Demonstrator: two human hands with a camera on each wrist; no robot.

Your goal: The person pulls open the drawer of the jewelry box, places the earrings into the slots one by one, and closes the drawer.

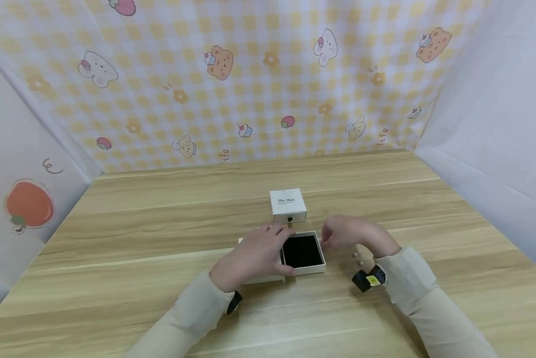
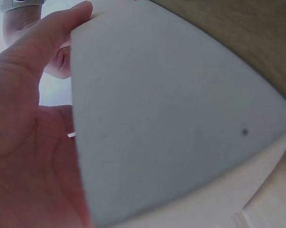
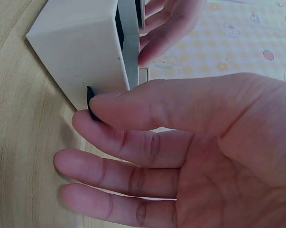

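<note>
Right grip (image 1: 349, 232) pinches the drawer's (image 1: 310, 270) black tab (image 3: 91, 103); left grip (image 1: 260, 252) clasps box (image 2: 166, 109) edges, with tabletop (image 1: 303, 311) room nearside.

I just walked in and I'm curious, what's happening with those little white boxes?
A person's left hand holds a white box's sleeve, and the right hand pinches the black tab on its drawer. The drawer stands open, showing its black inside. Another white box, shut, sits behind it. Some tiny things, too small to make out, lie near the right hand.
</note>
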